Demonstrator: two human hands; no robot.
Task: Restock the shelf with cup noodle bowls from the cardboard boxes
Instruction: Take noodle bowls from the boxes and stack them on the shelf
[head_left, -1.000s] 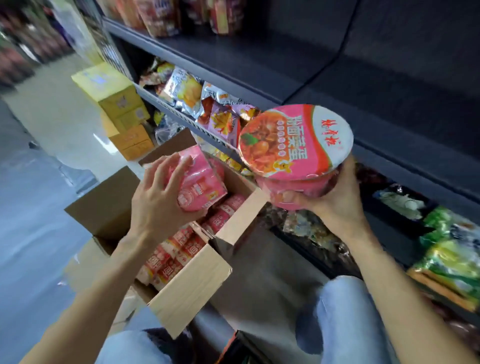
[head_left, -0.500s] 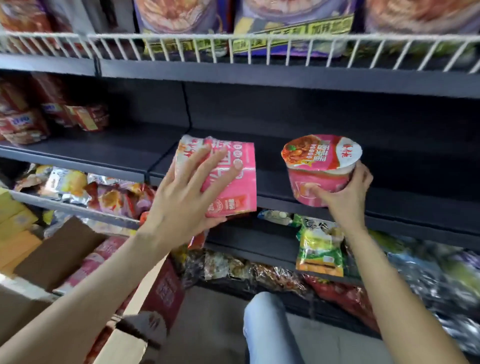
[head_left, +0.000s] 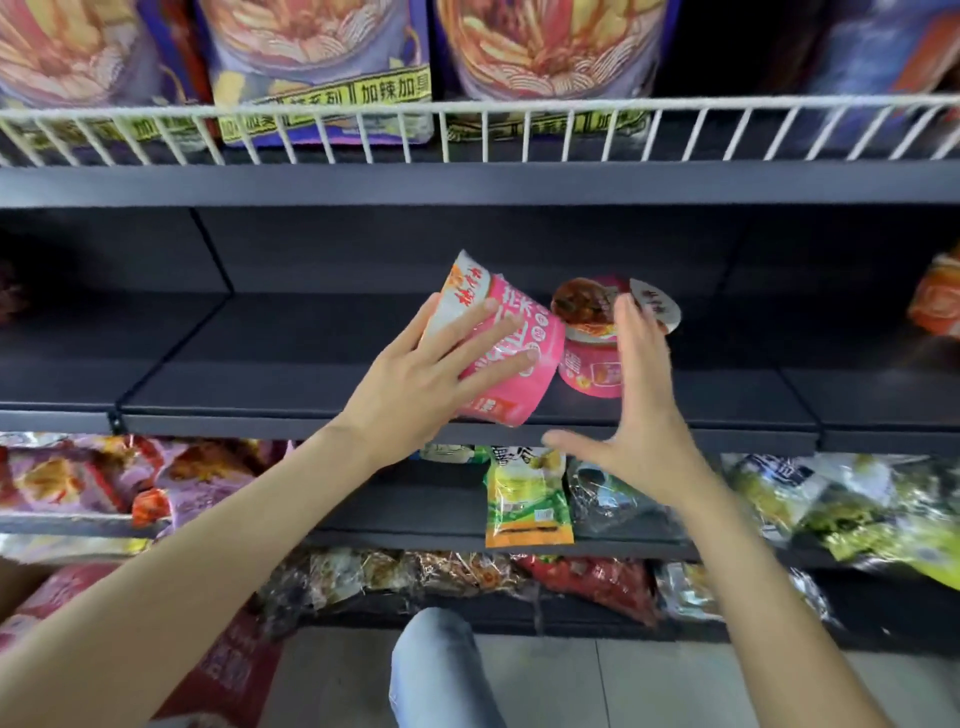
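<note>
My left hand (head_left: 410, 384) grips a pink cup noodle bowl (head_left: 511, 364), tilted on its side, just above the front of the dark grey middle shelf (head_left: 291, 343). To its right a second pink bowl (head_left: 589, 366) stands upright on that shelf, its printed lid (head_left: 582, 306) facing up. My right hand (head_left: 647, 410) is in front of this bowl with fingers straight and thumb spread; the fingers partly cover the bowl. I cannot tell whether they touch it.
A white wire rail (head_left: 467, 124) fronts the upper shelf of large noodle packs. Snack bags (head_left: 527, 499) fill the lower shelves. An orange pack (head_left: 935, 304) sits at the far right of the middle shelf. My knee (head_left: 441, 670) is below.
My right hand has set its bowl on the middle shelf and let go. My left hand has carried its bowl further in, toward the shelf. The view has come closer to the shelf.
</note>
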